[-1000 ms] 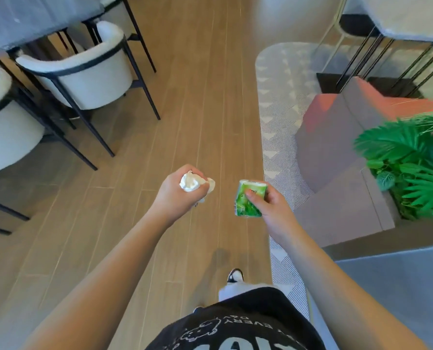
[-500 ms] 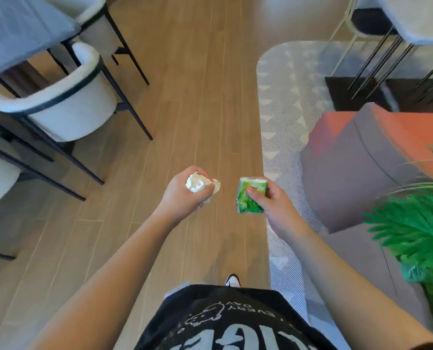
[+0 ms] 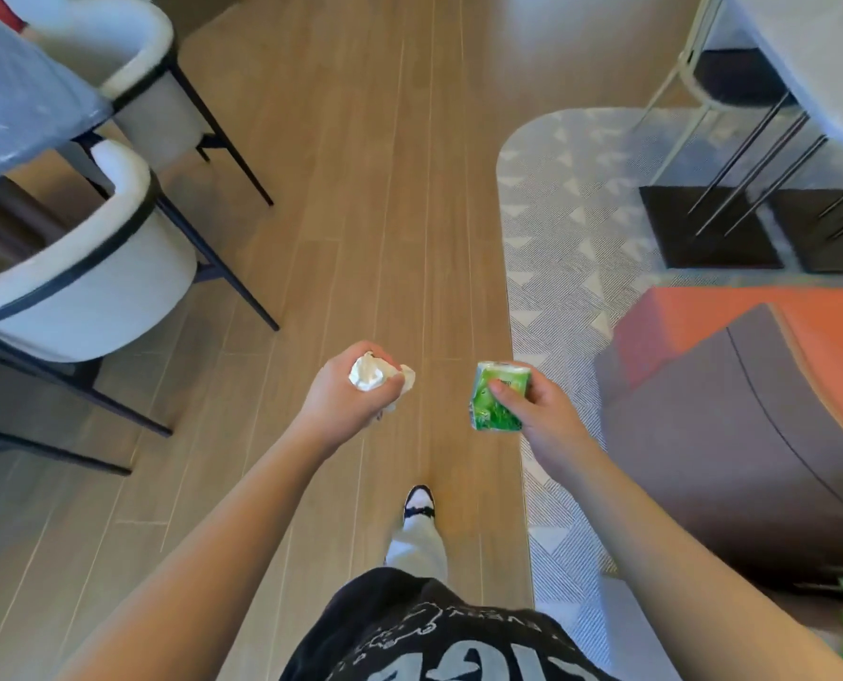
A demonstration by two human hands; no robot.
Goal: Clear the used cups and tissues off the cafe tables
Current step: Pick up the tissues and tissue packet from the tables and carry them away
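While you stand on the wood-plank floor (image 3: 400,213), your left hand (image 3: 346,400) grips a crumpled white tissue (image 3: 371,373), your right hand (image 3: 532,410) pinches a small green printed pack (image 3: 495,398); pickup looks done, disposal left, no bin visible.

You're standing in what looks like a cafe: white tub chairs (image 3: 90,287) at a grey table (image 3: 11,95) upper left, another table (image 3: 812,56) upper right, plank floor (image 3: 385,189).

Floor lane (image 3: 400,199) between chairs (image 3: 90,292), ottoman (image 3: 744,425)
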